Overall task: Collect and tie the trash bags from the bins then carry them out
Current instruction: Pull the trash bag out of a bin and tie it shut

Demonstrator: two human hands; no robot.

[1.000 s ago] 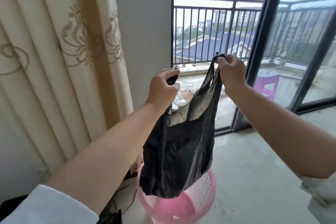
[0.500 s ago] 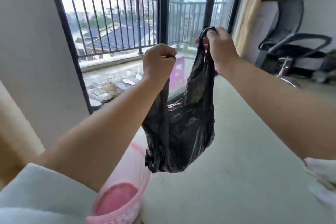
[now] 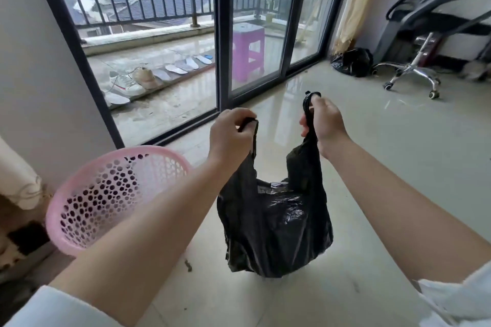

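Hanging between two outstretched arms, the black trash bag (image 3: pixel 276 225) now sits low over the tiled floor (image 3: pixel 385 180), whereas half a second ago it was held up against the window. The left hand (image 3: pixel 231 135) curls tight around one handle loop and the right hand (image 3: pixel 322 121) clenches the other, with the handles drawn apart so the mouth gapes and some packaging shows inside. Whether the bag's bottom touches the floor I cannot tell. Just left of it stands the pink basket (image 3: pixel 79 223), out of the bag and more fully in view than before. Farther off, beyond the glass door (image 3: pixel 220 34), stand a purple stool (image 3: pixel 248 53) and a row of shoes (image 3: pixel 132 82). By the far wall lies another black bag (image 3: pixel 350 61), beside an office chair (image 3: pixel 414 61).
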